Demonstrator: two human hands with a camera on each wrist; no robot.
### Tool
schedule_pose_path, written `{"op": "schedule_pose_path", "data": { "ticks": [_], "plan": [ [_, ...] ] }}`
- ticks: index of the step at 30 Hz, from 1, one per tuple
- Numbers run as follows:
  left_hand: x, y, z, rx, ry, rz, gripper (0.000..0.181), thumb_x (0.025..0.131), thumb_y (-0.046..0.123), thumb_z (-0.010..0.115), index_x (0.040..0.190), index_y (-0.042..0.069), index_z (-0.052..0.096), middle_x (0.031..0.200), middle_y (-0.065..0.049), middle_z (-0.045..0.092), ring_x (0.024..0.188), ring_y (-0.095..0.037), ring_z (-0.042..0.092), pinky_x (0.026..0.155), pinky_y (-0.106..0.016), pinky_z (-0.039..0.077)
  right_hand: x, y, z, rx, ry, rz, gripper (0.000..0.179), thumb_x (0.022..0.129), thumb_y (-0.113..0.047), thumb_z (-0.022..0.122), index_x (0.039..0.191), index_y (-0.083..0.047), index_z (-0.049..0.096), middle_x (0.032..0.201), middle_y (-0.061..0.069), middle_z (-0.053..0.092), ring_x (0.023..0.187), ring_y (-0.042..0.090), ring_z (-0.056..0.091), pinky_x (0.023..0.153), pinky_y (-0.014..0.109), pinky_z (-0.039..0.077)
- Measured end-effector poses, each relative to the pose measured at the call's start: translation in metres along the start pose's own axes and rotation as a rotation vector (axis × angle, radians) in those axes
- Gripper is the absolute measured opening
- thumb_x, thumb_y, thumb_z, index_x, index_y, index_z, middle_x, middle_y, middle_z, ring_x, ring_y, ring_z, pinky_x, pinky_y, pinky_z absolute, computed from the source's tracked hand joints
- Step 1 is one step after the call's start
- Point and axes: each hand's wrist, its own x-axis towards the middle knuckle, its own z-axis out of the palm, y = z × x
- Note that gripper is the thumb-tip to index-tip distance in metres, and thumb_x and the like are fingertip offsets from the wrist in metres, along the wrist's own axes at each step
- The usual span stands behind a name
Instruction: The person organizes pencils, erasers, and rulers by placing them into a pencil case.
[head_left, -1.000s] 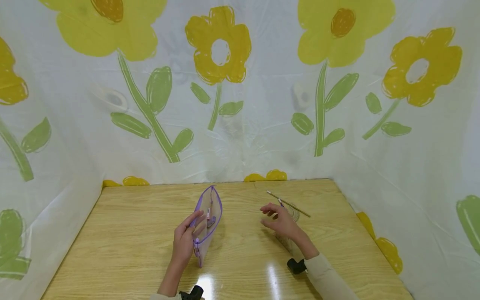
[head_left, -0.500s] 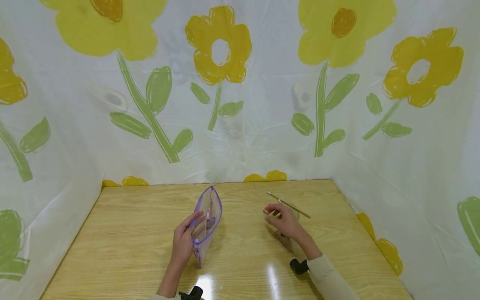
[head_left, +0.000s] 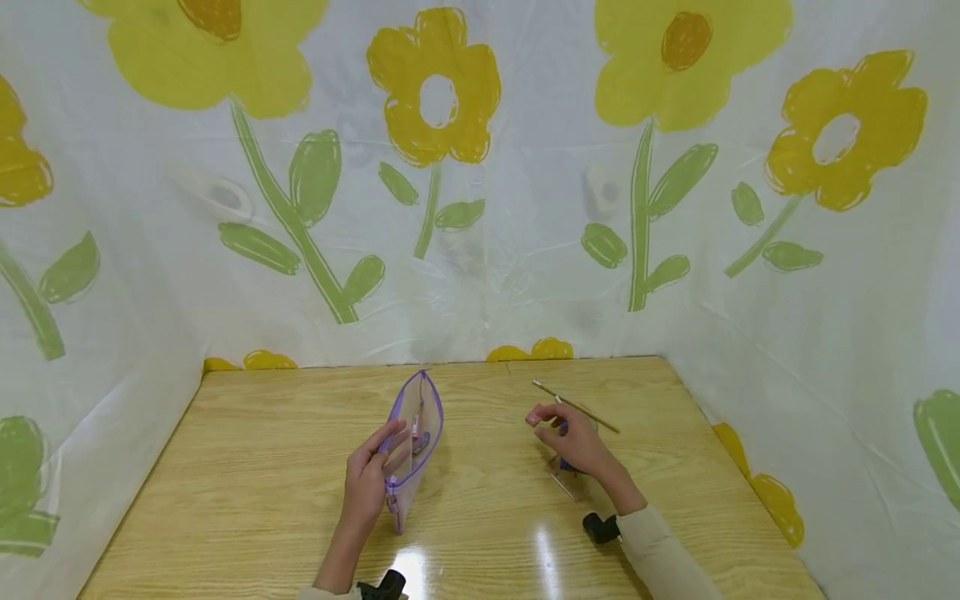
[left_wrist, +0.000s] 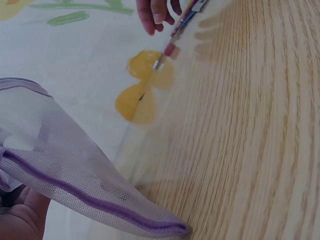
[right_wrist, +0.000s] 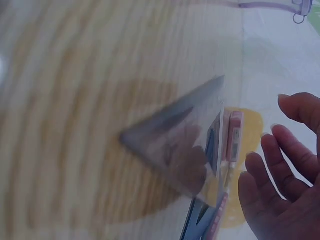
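Observation:
My left hand [head_left: 367,483] grips the near side of a mesh pencil pouch [head_left: 405,496] with purple trim, its mouth gaping. Inside show a small pink-and-white item [head_left: 416,427] and a greyish-purple one [head_left: 422,442]. Over the table to the right, my right hand [head_left: 573,442] has loosely bent fingers with nothing between them, plainest in the right wrist view. By its fingertips is a small pink block [right_wrist: 234,137], like an eraser. Beneath the hand lies a clear set square [right_wrist: 165,150], with a blue item [right_wrist: 192,222] and a thin pink one [right_wrist: 216,217] beside it.
A gold pencil [head_left: 592,417] with a white end lies beyond my right hand. White cloth [head_left: 487,300] with printed flowers walls the wooden table [head_left: 262,483] at the back and both sides.
My right hand has shifted slightly right and toward me, so the pink block by its fingertips now shows. The left hand and pouch stay in place.

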Motion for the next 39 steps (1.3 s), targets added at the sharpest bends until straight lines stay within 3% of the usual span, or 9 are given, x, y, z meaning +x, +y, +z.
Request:
{"op": "schedule_pose_path", "data": {
  "ticks": [6,9,15,21,26,35,39],
  "plan": [
    [0.0,0.0,0.0,0.01,-0.001,0.005,0.053,0.096,-0.013,0.019,0.143,-0.019,0.042,0.145,-0.038,0.045,0.121,-0.012,0.065,0.102,-0.031,0.056,0.001,0.004,-0.004,-0.05,0.016,0.038,0.033,0.094,-0.012,0.072,0.125,-0.002,0.067,0.124,0.015,0.066,0.106,0.03,0.063,0.088,0.046,0.058],
    [0.0,0.0,0.0,0.01,0.005,0.007,0.052,0.097,-0.013,0.019,0.142,-0.019,0.043,0.145,-0.038,0.045,0.121,-0.013,0.065,0.101,-0.031,0.057,0.002,0.006,-0.005,-0.062,0.022,0.055,0.036,0.093,-0.013,0.073,0.127,0.0,0.066,0.125,0.018,0.065,0.104,0.033,0.062,0.087,0.049,0.058],
    [0.0,-0.001,0.0,0.008,0.007,0.01,0.053,0.095,-0.014,0.019,0.141,-0.02,0.044,0.144,-0.039,0.045,0.12,-0.012,0.065,0.1,-0.031,0.057,0.006,0.007,-0.007,-0.106,0.001,0.087,0.039,0.092,-0.012,0.074,0.128,0.0,0.065,0.126,0.018,0.064,0.101,0.029,0.061,0.082,0.042,0.057],
    [0.0,-0.001,0.002,0.0,0.004,0.01,0.053,0.095,-0.015,0.019,0.141,-0.02,0.044,0.144,-0.039,0.045,0.119,-0.012,0.066,0.1,-0.031,0.057,0.013,0.004,-0.009,-0.157,-0.022,0.14,0.042,0.092,-0.013,0.074,0.13,0.003,0.063,0.12,0.02,0.063,0.09,0.025,0.054,0.07,0.037,0.048],
    [0.0,-0.001,0.002,0.002,0.003,0.004,0.052,0.095,-0.014,0.02,0.142,-0.019,0.044,0.144,-0.037,0.047,0.119,-0.013,0.066,0.1,-0.031,0.057,0.018,0.004,-0.009,-0.202,-0.034,0.189,0.043,0.092,-0.014,0.074,0.13,0.003,0.064,0.122,0.021,0.062,0.09,0.025,0.054,0.071,0.038,0.048],
    [0.0,-0.001,0.002,-0.012,0.004,0.0,0.053,0.095,-0.015,0.02,0.142,-0.02,0.043,0.144,-0.039,0.046,0.12,-0.013,0.066,0.101,-0.032,0.057,0.024,0.007,-0.008,-0.182,-0.075,0.23,0.045,0.091,-0.013,0.073,0.131,0.004,0.063,0.114,0.019,0.063,0.063,0.017,0.041,0.056,0.029,0.034],
    [0.0,-0.001,0.002,-0.018,0.002,0.003,0.053,0.094,-0.016,0.02,0.141,-0.02,0.044,0.144,-0.04,0.045,0.119,-0.013,0.066,0.1,-0.032,0.057,0.025,0.006,-0.008,-0.18,-0.081,0.228,0.044,0.09,-0.012,0.073,0.13,0.003,0.064,0.118,0.02,0.064,0.068,0.017,0.044,0.059,0.03,0.038]
  ]
}}
